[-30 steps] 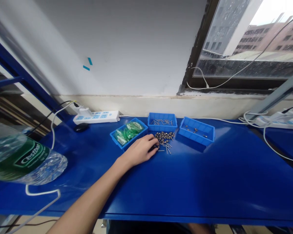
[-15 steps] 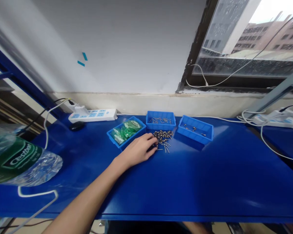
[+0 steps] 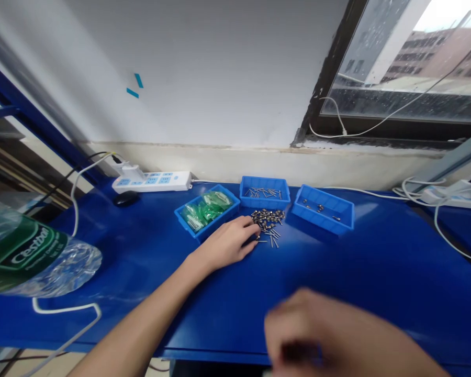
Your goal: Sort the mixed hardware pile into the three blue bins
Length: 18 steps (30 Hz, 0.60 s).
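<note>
My left hand rests on the table at the left edge of a pile of small screws, its fingers curved and the thumb apart from them. Nothing held shows in it, though its fingertips are partly hidden. Several thin silvery screws or pins lie loose at the pile's near side. My right hand, smeared by motion, is above the near edge of the table; its fingers cannot be made out. Behind the pile stand a blue bin with thin metal pins and a blue bin with a few small screws.
A blue bin with green plastic packets is left of the pile. A large water bottle stands at the left. Against the wall lie a power strip and a black mouse. White cables run along the back and right.
My right hand has come up from below the table edge into view over the table. My left hand stays beside the pile. The view has shifted slightly.
</note>
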Motion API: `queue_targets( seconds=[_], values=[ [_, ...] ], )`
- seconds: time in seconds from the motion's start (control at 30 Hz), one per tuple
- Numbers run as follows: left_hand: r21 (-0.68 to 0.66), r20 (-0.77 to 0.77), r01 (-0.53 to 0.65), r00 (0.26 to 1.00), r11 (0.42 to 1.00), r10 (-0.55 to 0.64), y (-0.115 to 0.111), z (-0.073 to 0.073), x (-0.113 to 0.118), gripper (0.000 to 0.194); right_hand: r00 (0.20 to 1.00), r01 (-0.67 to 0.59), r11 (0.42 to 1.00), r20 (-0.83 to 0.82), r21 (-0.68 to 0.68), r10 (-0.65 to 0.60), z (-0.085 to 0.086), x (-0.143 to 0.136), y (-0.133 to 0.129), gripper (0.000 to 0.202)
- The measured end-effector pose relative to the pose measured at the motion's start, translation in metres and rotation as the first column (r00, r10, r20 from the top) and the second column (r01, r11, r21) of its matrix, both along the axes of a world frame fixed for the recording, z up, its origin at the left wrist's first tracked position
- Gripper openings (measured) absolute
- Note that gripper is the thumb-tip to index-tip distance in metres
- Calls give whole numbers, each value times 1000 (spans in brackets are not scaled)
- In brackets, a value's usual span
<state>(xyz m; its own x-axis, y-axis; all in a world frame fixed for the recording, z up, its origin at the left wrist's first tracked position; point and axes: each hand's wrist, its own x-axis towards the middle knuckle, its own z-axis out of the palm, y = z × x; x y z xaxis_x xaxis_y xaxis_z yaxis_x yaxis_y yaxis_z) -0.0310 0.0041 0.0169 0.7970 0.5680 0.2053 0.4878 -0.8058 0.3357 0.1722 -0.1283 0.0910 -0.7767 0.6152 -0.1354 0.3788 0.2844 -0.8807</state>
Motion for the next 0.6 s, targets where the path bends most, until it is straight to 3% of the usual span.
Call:
queue_targets(
  seconds=[0.03,0.07,0.17,0.2,0.27,0.4,0.6],
  values=[
    [1,-9,0,1000,1000,0,0,0,0,14,997,74,997,-23,35,-73,3,4,17,32],
    [2,-17,-1,1000,1000,1,0,1,0,14,964,255,959,-109,126,-243,3,6,35,35],
    [5,-31,-3,1000,1000,3,0,2,0,15,760,643,719,-335,263,-557,-13,10,82,42],
    [6,-32,-5,999,1000,5,0,2,1,15,692,717,643,-387,270,-609,-22,10,93,42],
    [5,-34,-7,999,1000,7,0,2,1,16,607,785,565,-492,252,-624,-43,10,107,39],
    [17,-34,1,999,1000,0,0,2,2,15,595,796,537,-531,281,-603,-74,15,109,32],
    [40,-52,-34,998,999,36,-2,5,3,12,580,807,518,-544,283,-606,-82,23,104,23]
  ],
)
